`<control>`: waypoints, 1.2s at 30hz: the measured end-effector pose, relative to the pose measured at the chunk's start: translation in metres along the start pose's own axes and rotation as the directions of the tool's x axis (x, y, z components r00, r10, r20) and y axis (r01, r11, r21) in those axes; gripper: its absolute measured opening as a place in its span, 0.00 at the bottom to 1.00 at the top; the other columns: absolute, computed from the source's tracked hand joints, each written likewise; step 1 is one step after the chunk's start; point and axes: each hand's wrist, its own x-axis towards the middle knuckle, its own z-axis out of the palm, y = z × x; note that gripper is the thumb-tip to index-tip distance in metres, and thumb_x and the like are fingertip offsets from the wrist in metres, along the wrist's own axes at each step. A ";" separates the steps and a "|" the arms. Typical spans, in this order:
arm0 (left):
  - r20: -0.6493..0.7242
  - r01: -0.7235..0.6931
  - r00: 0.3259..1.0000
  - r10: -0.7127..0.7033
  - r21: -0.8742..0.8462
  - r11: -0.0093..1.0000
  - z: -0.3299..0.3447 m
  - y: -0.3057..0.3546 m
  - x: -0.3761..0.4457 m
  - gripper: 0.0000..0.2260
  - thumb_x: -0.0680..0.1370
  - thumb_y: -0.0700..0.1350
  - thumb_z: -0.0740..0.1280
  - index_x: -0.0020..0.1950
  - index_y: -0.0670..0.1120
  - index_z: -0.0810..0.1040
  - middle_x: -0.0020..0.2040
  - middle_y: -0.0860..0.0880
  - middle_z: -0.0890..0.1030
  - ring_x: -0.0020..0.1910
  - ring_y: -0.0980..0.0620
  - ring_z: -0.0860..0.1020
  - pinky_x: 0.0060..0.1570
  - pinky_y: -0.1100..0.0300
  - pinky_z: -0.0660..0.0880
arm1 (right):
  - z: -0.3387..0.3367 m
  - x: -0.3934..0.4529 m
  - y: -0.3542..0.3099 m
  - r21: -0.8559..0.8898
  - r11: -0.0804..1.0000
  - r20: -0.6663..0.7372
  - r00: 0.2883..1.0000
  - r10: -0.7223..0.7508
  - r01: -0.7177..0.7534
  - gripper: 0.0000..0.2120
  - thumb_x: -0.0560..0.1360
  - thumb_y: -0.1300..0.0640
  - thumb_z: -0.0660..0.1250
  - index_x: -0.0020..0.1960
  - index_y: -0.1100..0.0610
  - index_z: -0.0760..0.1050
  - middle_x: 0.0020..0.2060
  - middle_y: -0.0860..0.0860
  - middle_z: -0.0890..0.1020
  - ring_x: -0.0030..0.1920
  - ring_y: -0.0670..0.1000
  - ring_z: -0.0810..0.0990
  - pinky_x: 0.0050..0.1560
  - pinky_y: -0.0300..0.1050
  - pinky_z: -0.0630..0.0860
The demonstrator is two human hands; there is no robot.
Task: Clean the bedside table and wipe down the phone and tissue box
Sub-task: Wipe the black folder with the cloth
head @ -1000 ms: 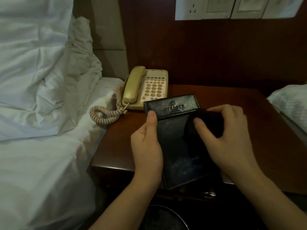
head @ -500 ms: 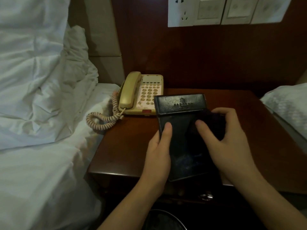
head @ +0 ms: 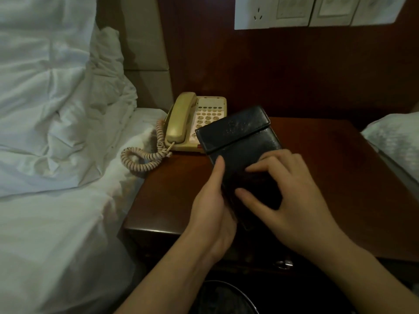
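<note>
The bed [head: 52,177] filled everything left of the phone, its white duvet bunched up close. The table [head: 328,189] carried the phone [head: 197,123] at its back-left corner, handset in the cradle, coiled cord [head: 145,158] spilling off toward the mattress — out of the way, I judged, so the middle stayed free for wiping. Just right of the phone and partly over its keypad I had the tissue box [head: 240,137], black leather, tilted up off the table so its broad face came toward me. My left hand [head: 213,214] clamped its near-left edge, thumb up along the side, to keep it steady. My right hand [head: 292,200] pressed a dark cloth [head: 256,189] against that face, fingers spread and thumb hooked round the cloth. The cloth barely showed against the leather. Tissue box wipe, under way, I reckoned.
</note>
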 end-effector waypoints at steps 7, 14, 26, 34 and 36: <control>-0.060 -0.077 0.995 0.080 0.039 0.996 0.004 -0.001 -0.001 0.20 0.83 0.57 0.60 0.66 0.47 0.80 0.58 0.45 0.86 0.59 0.46 0.84 0.67 0.45 0.75 | 0.015 -0.012 -0.004 -0.065 0.996 -0.112 0.993 0.047 -0.055 0.19 0.75 0.39 0.64 0.57 0.52 0.72 0.52 0.44 0.68 0.53 0.44 0.66 0.50 0.34 0.64; -0.070 -0.049 0.997 0.041 -0.112 0.993 -0.005 0.004 0.003 0.21 0.84 0.56 0.58 0.68 0.44 0.78 0.60 0.42 0.85 0.59 0.45 0.84 0.59 0.50 0.79 | 0.010 -0.007 0.001 -0.113 0.992 -0.070 0.995 -0.065 0.057 0.18 0.73 0.42 0.67 0.57 0.52 0.76 0.54 0.48 0.74 0.54 0.46 0.69 0.50 0.41 0.69; -0.191 -0.090 0.979 0.067 -0.115 0.989 -0.014 0.008 0.009 0.20 0.82 0.56 0.63 0.69 0.45 0.77 0.57 0.41 0.85 0.55 0.42 0.85 0.52 0.49 0.82 | 0.033 -0.025 -0.016 -0.192 0.967 -0.004 0.985 -0.172 0.168 0.16 0.75 0.44 0.64 0.55 0.53 0.73 0.53 0.50 0.74 0.52 0.50 0.71 0.49 0.42 0.70; -0.207 -0.223 0.950 0.233 0.071 0.972 -0.009 0.001 0.006 0.15 0.85 0.54 0.59 0.66 0.51 0.79 0.57 0.51 0.86 0.56 0.51 0.84 0.58 0.50 0.79 | -0.003 0.000 0.014 -0.067 0.979 -0.200 0.964 0.177 -0.194 0.15 0.73 0.45 0.67 0.54 0.54 0.74 0.50 0.45 0.69 0.51 0.43 0.65 0.48 0.41 0.66; -0.210 -0.255 0.938 0.276 0.124 0.959 -0.010 0.001 0.005 0.14 0.84 0.54 0.60 0.64 0.52 0.80 0.56 0.52 0.86 0.54 0.53 0.85 0.56 0.52 0.80 | -0.001 -0.003 0.009 -0.043 0.975 -0.204 0.957 0.206 -0.219 0.15 0.73 0.46 0.67 0.54 0.53 0.73 0.50 0.45 0.69 0.51 0.42 0.64 0.45 0.37 0.65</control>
